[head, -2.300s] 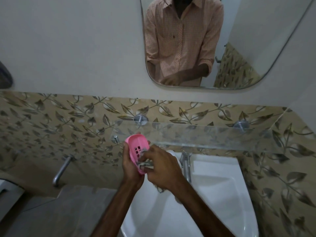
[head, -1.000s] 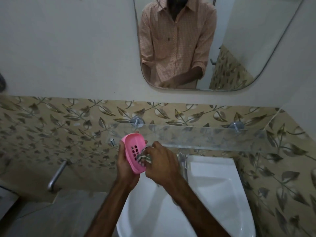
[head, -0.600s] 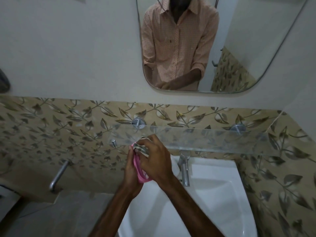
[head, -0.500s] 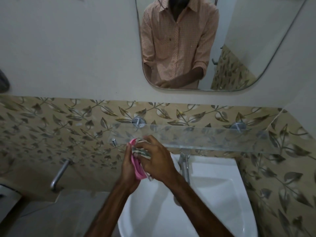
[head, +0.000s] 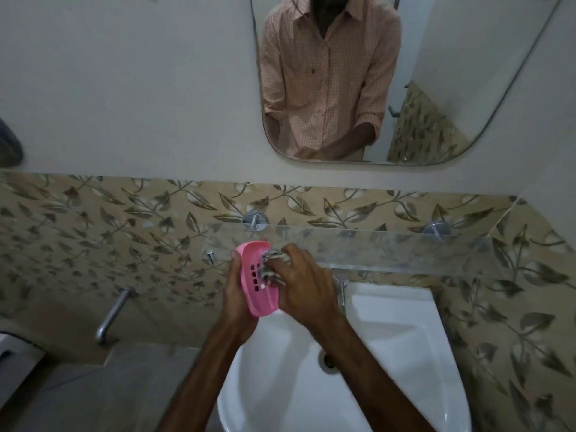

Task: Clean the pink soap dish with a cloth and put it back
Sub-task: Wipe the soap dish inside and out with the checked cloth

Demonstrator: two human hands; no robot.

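My left hand (head: 235,299) grips the pink soap dish (head: 257,280) from behind, tilting it so its slotted inner side faces right. My right hand (head: 304,289) is closed on a bunched grey-striped cloth (head: 269,268) and presses it into the dish's inside. Both hands are above the back left rim of the white basin (head: 389,344), just below the front edge of the glass shelf (head: 389,247).
A chrome tap (head: 342,291) stands behind my right wrist at the basin's back. A second chrome spout (head: 110,316) sticks out of the tiled wall on the left above a grey ledge (head: 103,388). A mirror (head: 467,73) hangs above the shelf.
The dish was edge-on with the cloth over its top rim half a second ago; it has turned so its slotted inside shows, and the cloth has moved down inside it.
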